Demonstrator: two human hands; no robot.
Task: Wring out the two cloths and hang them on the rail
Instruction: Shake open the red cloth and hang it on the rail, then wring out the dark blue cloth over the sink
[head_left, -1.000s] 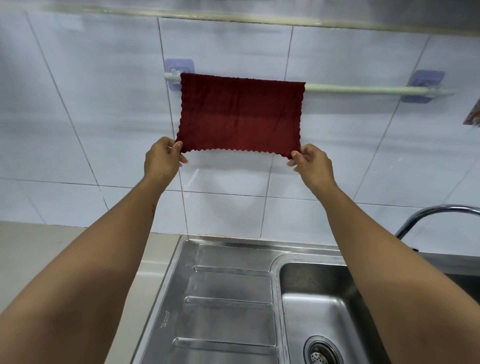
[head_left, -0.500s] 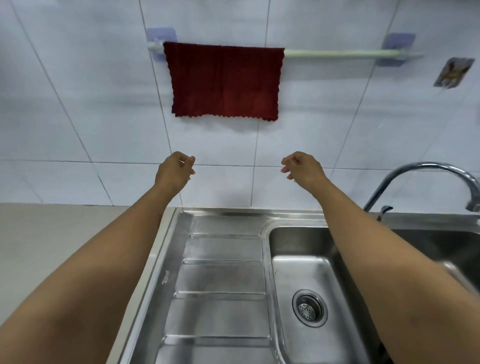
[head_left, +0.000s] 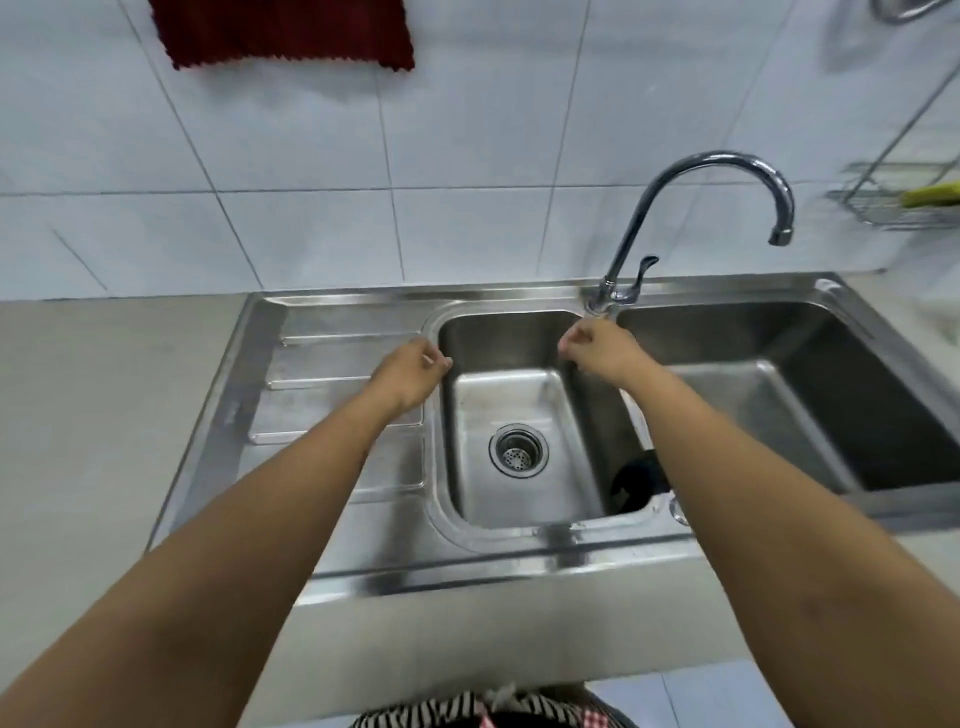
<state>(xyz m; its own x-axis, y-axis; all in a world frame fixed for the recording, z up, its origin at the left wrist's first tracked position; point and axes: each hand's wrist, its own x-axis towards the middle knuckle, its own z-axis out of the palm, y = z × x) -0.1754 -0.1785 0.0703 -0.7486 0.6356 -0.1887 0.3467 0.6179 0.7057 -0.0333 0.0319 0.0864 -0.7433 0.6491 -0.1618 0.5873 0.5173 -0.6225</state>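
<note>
A dark red cloth hangs flat against the white tiles at the top left; only its lower part shows and the rail is out of view. My left hand hovers over the left rim of the small sink basin, fingers curled in and holding nothing. My right hand is over the basin's back right corner, just below the tap base, also curled and empty. A dark object lies in the basin's front right corner, partly hidden by my right forearm; I cannot tell what it is.
A curved chrome tap rises behind the basin, its spout over the larger right basin. The drain is in the small basin's floor. A ribbed drainboard and a beige counter lie left. A wire rack hangs at right.
Both hands let go of the red cloth's lower corners and dropped from the wall to just over the sink. The view tilted down, so the rail has left the frame.
</note>
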